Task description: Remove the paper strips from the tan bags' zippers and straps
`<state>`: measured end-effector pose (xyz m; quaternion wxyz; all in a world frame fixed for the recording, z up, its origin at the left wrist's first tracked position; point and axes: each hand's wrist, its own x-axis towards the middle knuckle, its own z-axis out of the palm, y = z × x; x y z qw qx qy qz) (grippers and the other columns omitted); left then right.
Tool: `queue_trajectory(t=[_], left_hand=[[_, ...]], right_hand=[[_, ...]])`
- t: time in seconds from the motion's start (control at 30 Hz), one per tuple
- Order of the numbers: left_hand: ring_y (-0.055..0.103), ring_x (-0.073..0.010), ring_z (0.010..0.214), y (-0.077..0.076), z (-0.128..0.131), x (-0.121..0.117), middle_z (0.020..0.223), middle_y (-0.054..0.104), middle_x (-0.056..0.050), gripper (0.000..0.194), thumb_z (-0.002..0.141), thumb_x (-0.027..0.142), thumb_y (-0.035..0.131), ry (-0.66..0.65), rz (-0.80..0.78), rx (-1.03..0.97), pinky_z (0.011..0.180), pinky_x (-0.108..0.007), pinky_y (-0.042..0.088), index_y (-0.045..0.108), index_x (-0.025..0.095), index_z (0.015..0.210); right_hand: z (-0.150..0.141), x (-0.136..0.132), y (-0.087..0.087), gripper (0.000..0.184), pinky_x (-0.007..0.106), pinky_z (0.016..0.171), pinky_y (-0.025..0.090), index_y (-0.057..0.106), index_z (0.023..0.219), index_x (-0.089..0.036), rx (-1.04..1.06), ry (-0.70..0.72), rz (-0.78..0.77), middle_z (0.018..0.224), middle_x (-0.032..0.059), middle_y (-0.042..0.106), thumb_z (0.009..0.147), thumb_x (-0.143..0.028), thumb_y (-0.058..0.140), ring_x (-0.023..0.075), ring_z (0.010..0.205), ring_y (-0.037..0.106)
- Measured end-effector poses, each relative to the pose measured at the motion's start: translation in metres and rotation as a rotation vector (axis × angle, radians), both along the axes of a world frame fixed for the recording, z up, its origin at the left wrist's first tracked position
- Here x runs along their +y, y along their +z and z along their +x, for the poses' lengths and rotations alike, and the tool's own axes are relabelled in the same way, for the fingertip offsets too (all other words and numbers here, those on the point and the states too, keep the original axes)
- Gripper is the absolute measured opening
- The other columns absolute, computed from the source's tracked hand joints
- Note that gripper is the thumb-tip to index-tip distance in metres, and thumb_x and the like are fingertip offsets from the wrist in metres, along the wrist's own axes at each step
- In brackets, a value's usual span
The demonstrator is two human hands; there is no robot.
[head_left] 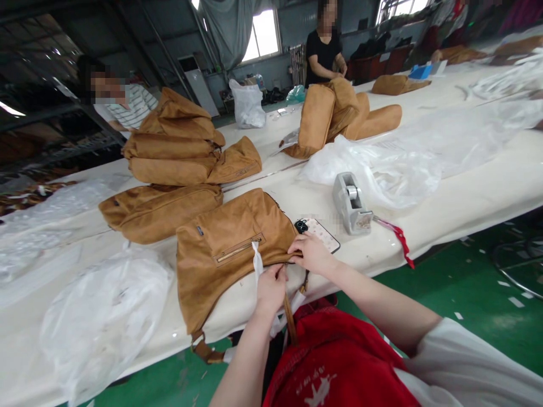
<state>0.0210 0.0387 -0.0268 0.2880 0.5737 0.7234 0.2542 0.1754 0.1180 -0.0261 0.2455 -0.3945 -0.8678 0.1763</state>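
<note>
Left hand (272, 287) half-curled at bag's (237, 240) edge; right hand (311, 253) fingers bent, pressing bag corner; grips unclear.

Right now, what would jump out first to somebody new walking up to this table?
Probably the heap of tan bags piled up at the far left, beyond the bag that both hands are on. Then the bright red apron at the bottom, against the pale table. The gray tape dispenser stands out too, just right of the phone.
</note>
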Motion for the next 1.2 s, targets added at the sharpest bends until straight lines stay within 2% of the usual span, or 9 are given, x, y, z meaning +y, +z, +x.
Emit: queue_trajectory(t=[0.2,0.33,0.4,0.53,0.63,0.73,0.87,1.03,1.2], left_hand=[[0.063,-0.0168,0.07,-0.003,-0.001,-0.001,0.074,0.07,-0.004,0.023,0.085,0.029,0.049,0.035,0.048,-0.015,0.068,-0.028,0.043,0.068,0.016,0.083],[0.063,-0.0159,0.069,-0.004,-0.001,-0.005,0.074,0.07,-0.003,0.025,0.086,0.031,0.046,-0.006,0.093,-0.042,0.066,-0.027,0.046,0.066,0.017,0.082],[0.063,-0.0154,0.072,-0.003,-0.002,-0.007,0.075,0.07,-0.002,0.027,0.088,0.027,0.041,-0.056,0.12,-0.05,0.068,-0.026,0.047,0.065,0.018,0.084],[0.064,-0.0156,0.081,0.004,-0.012,-0.008,0.084,0.07,-0.002,0.029,0.087,0.017,0.036,-0.14,0.165,-0.019,0.077,-0.028,0.049,0.065,0.02,0.09],[0.061,-0.0185,0.088,0.015,-0.022,-0.004,0.094,0.067,-0.004,0.022,0.083,0.014,0.045,-0.183,0.236,0.131,0.083,-0.033,0.047,0.063,0.02,0.095],[0.056,-0.0215,0.098,0.023,-0.028,0.003,0.103,0.061,-0.005,0.022,0.078,0.012,0.055,-0.288,0.357,0.462,0.09,-0.037,0.044,0.061,0.021,0.097],[0.055,-0.0206,0.089,0.016,-0.023,0.009,0.092,0.06,-0.003,0.008,0.083,0.018,0.057,-0.402,0.42,0.753,0.083,-0.037,0.044,0.059,0.021,0.089],[0.053,-0.0215,0.081,0.0,-0.019,0.008,0.083,0.059,-0.004,0.012,0.087,0.015,0.048,-0.397,0.438,0.828,0.075,-0.038,0.042,0.058,0.019,0.082],[0.053,-0.0223,0.08,-0.005,-0.021,0.008,0.081,0.058,-0.005,0.018,0.09,0.015,0.043,-0.348,0.432,0.837,0.075,-0.038,0.042,0.058,0.018,0.08]], right_hand=[[0.003,-0.01,0.01,0.015,0.037,0.092,0.038,0.067,0.092,-0.018,-0.051,0.004,0.0,0.092,0.0051,0.063,0.077,-0.021,0.068,0.0209,0.096,0.053],[0.005,-0.031,0.026,0.019,0.033,0.091,0.04,0.064,0.101,-0.017,0.021,-0.036,0.02,0.099,0.0073,0.064,0.083,-0.019,0.058,0.0194,0.097,0.056],[0.001,-0.045,0.032,0.019,0.03,0.084,0.042,0.065,0.095,-0.016,-0.047,-0.095,-0.013,0.091,0.0083,0.066,0.09,-0.027,0.049,0.0192,0.09,0.06],[-0.015,-0.061,0.033,0.041,0.031,0.069,0.045,0.067,0.082,-0.013,-0.299,-0.164,-0.098,0.079,0.0138,0.069,0.094,-0.041,0.039,0.0235,0.076,0.065],[-0.022,-0.062,0.03,0.028,0.032,0.067,0.046,0.068,0.084,-0.013,-0.361,-0.145,-0.1,0.082,0.0154,0.07,0.089,-0.031,0.047,0.0263,0.079,0.067],[-0.021,-0.061,0.029,0.023,0.032,0.068,0.047,0.067,0.086,-0.013,-0.364,-0.141,-0.078,0.083,0.0143,0.07,0.087,-0.024,0.047,0.0259,0.079,0.067],[-0.017,-0.063,0.031,0.028,0.032,0.068,0.047,0.067,0.089,-0.013,-0.365,-0.161,-0.077,0.083,0.0142,0.07,0.091,-0.028,0.043,0.0259,0.078,0.068],[-0.011,-0.059,0.033,0.034,0.032,0.07,0.047,0.07,0.084,-0.015,-0.41,-0.164,-0.097,0.082,0.0147,0.071,0.092,-0.031,0.041,0.0258,0.078,0.068],[0.018,-0.056,0.038,0.029,0.03,0.065,0.044,0.071,0.08,-0.016,-0.449,-0.217,-0.097,0.077,0.0136,0.071,0.088,-0.03,0.047,0.025,0.075,0.067]])
